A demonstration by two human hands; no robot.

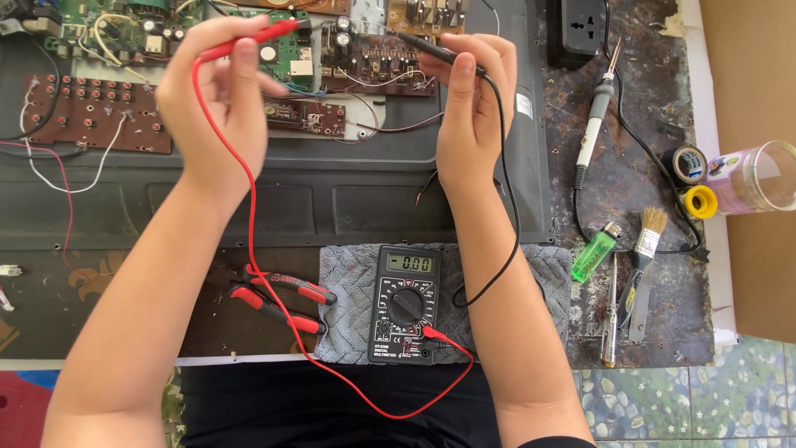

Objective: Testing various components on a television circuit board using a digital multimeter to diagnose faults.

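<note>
My left hand point(217, 99) grips a red test probe point(249, 40), its tip pointing right toward a green circuit board point(286, 58). My right hand point(468, 104) holds a black test probe point(427, 48) with its tip aimed left at a brown circuit board point(373, 58). Red and black leads run down to a black digital multimeter point(406, 303) lying on a grey cloth point(344, 282) between my forearms. The boards sit inside an opened dark appliance chassis point(332, 199).
Red-handled pliers point(278, 294) lie left of the meter. To the right are a soldering iron point(597, 116), a green lighter point(594, 251), a brush point(647, 241), a screwdriver point(611, 315), tape rolls point(692, 178), a clear jar point(759, 176) and a black power socket point(580, 29).
</note>
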